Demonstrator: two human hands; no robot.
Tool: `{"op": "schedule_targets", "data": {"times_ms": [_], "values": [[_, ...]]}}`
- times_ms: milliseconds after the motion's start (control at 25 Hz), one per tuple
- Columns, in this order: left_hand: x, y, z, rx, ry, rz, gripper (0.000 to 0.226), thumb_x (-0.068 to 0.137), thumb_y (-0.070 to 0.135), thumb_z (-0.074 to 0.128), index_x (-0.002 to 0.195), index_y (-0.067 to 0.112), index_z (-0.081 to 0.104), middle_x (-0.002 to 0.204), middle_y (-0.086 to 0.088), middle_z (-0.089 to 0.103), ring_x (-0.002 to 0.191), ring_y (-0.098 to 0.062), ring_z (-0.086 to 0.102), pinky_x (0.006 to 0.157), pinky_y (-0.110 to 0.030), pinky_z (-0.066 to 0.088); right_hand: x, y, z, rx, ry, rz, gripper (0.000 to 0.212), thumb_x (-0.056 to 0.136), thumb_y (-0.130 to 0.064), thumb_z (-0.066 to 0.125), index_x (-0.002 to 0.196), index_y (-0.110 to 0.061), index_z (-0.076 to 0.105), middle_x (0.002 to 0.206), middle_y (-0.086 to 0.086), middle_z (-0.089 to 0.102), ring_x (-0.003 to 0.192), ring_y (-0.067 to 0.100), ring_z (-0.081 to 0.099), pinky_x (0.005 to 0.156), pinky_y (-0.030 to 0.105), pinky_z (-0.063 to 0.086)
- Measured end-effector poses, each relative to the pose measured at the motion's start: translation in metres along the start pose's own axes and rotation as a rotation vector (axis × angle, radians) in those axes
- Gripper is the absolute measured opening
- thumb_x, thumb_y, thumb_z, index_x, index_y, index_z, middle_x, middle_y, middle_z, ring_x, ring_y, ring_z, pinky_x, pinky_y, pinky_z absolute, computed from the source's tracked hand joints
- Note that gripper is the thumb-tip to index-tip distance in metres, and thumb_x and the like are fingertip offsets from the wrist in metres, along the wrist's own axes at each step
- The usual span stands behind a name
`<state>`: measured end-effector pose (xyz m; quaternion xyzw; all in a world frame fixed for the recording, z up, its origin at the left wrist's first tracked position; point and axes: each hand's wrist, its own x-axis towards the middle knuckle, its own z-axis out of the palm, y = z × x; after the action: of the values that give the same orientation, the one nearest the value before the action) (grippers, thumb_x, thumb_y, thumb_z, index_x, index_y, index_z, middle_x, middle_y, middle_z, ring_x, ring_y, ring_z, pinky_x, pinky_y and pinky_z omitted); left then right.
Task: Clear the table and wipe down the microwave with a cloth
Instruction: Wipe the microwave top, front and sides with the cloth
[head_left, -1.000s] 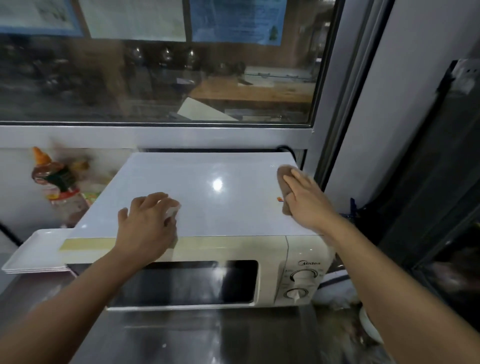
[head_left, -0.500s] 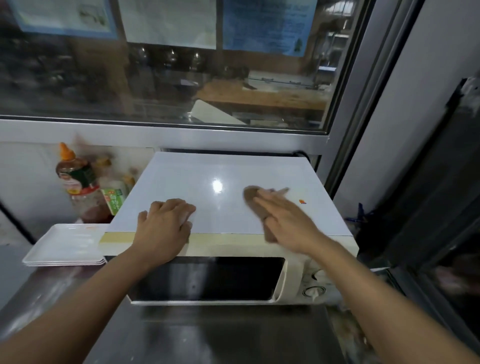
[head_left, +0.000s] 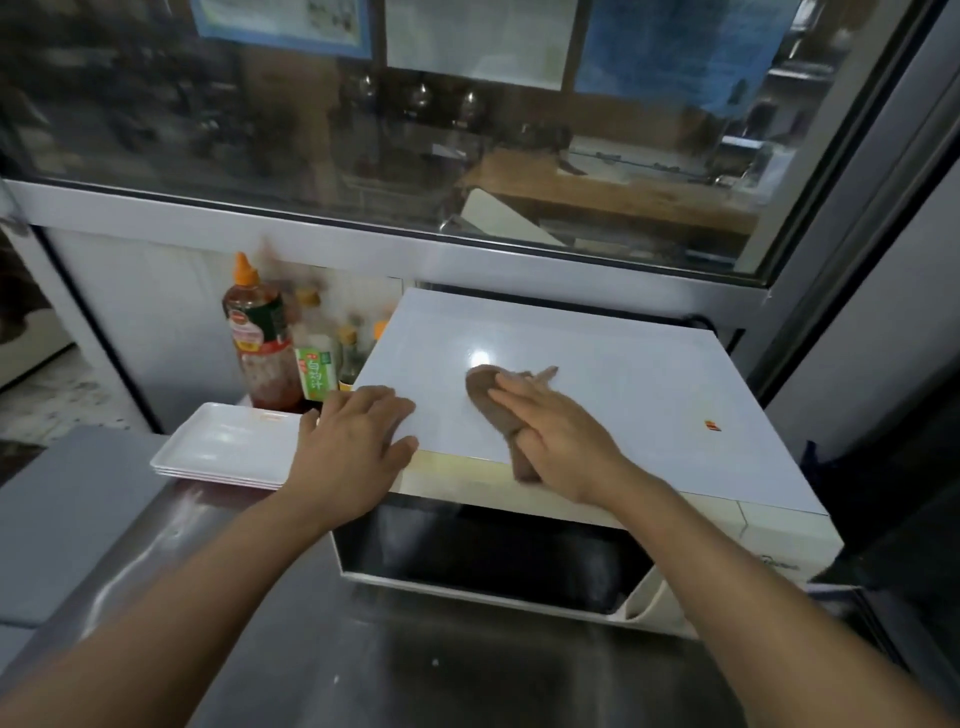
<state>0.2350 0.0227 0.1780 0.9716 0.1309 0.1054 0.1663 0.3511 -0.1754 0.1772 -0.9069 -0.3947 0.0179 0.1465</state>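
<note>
Microwave status: the white boxy microwave (head_left: 623, 395) sits on the steel counter (head_left: 467, 675) under the window. Your right hand (head_left: 563, 436), fingers straight, presses the crumpled brown cloth (head_left: 493, 405) flat onto its top panel, left of centre. Your left hand (head_left: 353, 452) lies flat and relaxed over the top's front left corner. Stacked white rectangular trays (head_left: 228, 441) and a red sauce bottle with an orange cap (head_left: 260, 338) stand just beside its left wall.

Right hand (head_left: 558, 439) pressing cloth (head_left: 485, 397) on microwave (head_left: 623, 395), left hand (head_left: 350, 449) bracing corner

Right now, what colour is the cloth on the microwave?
Brown; the cloth shows best in the head view.
</note>
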Motion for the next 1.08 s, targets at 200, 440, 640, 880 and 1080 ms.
{"op": "schedule_targets", "data": {"times_ms": [200,440,640,880,1080], "values": [[-0.010,-0.025,-0.011,-0.048,0.081,-0.062,0.036,0.087,0.023,0.055,0.123,0.019,0.057,0.135,-0.002,0.050,0.124,-0.029,0.039,0.099,-0.048,0.036,0.043,0.038,-0.018,-0.140,0.029,0.330,0.051,0.100,-0.022,0.024,0.150,-0.020,0.016,0.160,-0.004,0.000,0.147,0.019,0.002,0.119,0.034,0.007],[-0.012,-0.037,-0.012,-0.239,0.028,-0.064,0.038,0.089,0.024,0.057,0.126,0.015,0.054,0.132,-0.005,0.052,0.121,-0.025,0.047,0.101,-0.037,0.040,0.020,-0.050,0.024,-0.017,0.032,-0.180,0.064,0.087,-0.035,0.009,0.148,-0.023,0.026,0.159,-0.008,0.010,0.147,0.012,0.002,0.120,0.030,0.005],[-0.012,-0.037,-0.014,-0.347,0.028,-0.140,0.048,0.089,0.024,0.062,0.132,0.016,0.043,0.132,-0.002,0.052,0.118,-0.021,0.049,0.098,-0.034,0.040,0.083,-0.026,0.010,-0.018,-0.019,0.063,0.052,0.096,-0.021,0.025,0.149,-0.025,0.023,0.159,-0.011,0.005,0.147,0.014,0.004,0.117,0.032,0.011],[-0.023,-0.043,-0.017,-0.510,0.036,-0.162,0.042,0.091,0.021,0.058,0.129,0.022,0.040,0.129,0.004,0.054,0.114,-0.016,0.052,0.094,-0.029,0.043,0.054,-0.074,0.032,-0.038,0.014,-0.188,0.061,0.089,-0.031,0.016,0.149,-0.022,0.022,0.159,-0.007,0.008,0.147,0.012,0.001,0.119,0.028,0.001],[-0.016,-0.052,-0.013,-0.538,0.035,-0.175,0.041,0.091,0.021,0.058,0.126,0.024,0.038,0.123,0.008,0.052,0.105,-0.009,0.048,0.090,-0.026,0.041,0.112,-0.060,0.033,-0.014,-0.013,-0.161,0.056,0.089,-0.029,0.024,0.144,-0.028,0.032,0.158,-0.012,0.014,0.145,0.015,0.014,0.116,0.039,0.021]]}}
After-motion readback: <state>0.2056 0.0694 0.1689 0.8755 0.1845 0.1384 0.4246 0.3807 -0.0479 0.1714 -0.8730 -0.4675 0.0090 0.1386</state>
